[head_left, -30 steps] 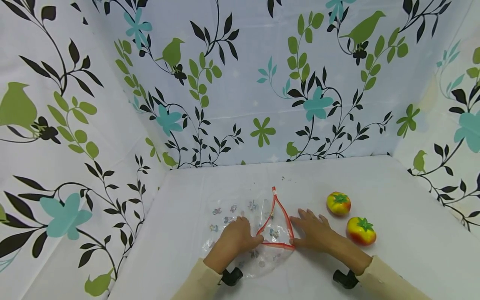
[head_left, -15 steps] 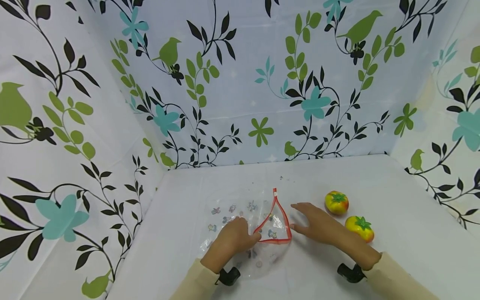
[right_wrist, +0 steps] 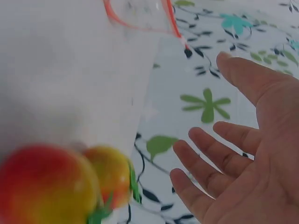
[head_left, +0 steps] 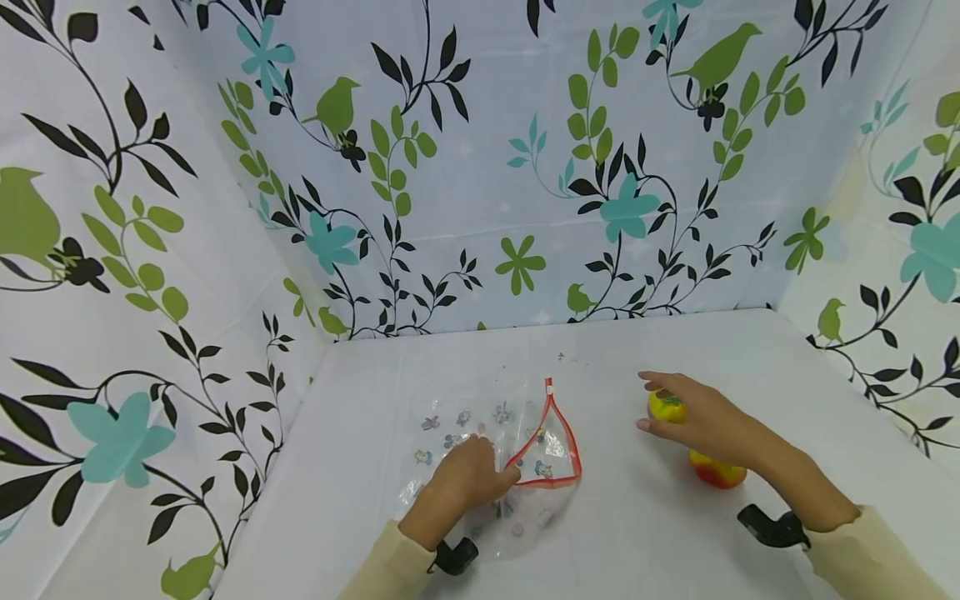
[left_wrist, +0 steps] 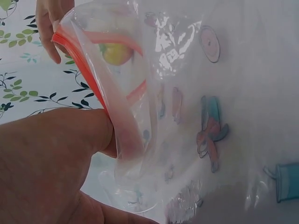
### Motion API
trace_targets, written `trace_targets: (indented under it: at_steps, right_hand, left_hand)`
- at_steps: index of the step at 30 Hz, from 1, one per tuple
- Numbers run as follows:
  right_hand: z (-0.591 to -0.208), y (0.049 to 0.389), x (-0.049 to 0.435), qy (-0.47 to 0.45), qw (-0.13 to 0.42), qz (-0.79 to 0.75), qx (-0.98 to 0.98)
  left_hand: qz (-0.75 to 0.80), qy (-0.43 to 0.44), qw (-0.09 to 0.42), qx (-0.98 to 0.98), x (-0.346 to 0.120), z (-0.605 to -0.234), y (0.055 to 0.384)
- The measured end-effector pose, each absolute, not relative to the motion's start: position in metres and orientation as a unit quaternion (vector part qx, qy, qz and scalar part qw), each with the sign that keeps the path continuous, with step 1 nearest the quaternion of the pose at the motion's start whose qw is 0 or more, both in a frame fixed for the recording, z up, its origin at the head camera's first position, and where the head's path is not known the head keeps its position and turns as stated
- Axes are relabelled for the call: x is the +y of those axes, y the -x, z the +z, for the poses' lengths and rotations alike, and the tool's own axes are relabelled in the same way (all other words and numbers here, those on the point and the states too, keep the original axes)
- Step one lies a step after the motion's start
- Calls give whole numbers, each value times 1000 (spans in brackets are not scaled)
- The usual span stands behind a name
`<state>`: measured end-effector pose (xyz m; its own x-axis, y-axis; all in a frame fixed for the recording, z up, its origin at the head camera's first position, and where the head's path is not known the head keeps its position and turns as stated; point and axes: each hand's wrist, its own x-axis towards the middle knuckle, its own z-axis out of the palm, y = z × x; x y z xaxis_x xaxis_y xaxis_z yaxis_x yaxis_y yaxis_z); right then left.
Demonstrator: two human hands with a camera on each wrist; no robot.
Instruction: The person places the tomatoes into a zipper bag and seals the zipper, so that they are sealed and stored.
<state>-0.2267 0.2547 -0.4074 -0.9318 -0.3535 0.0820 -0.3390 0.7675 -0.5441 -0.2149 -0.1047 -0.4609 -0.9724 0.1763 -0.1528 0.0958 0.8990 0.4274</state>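
A clear plastic zip bag [head_left: 495,512] with a red zip edge and small printed figures lies on the white table, its mouth spread apart toward the right. My left hand [head_left: 467,479] grips the bag at its mouth; in the left wrist view the thumb [left_wrist: 100,130] presses along the red edge, while its fingertips are hidden. Over at the right, my right hand [head_left: 708,421] hovers with fingers spread and holds nothing. It partly covers two yellow-and-red toy fruits with green leafy tops, the farther fruit [head_left: 666,407] between thumb and fingers, the nearer fruit [head_left: 717,472] under the wrist.
A white table [head_left: 600,550] spreads around the hands. Behind it and on both sides hangs a white cloth [head_left: 450,167] printed with leaves, birds and flowers. A black wrist camera [head_left: 771,527] sits at the right cuff.
My right hand has left the bag's red edge and moved right, over the toy fruits. The left hand has stayed on the bag, which has hardly shifted.
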Motion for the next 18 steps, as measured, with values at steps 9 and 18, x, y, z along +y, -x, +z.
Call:
trace_targets:
  at_steps: [9, 18]
  right_hand:
    - [-408, 219, 314, 188, 14, -298, 936]
    - [-436, 213, 359, 196, 73, -344, 915]
  left_hand:
    - [206, -72, 87, 972, -105, -462, 213]
    - [210, -85, 82, 971, -107, -467, 216]
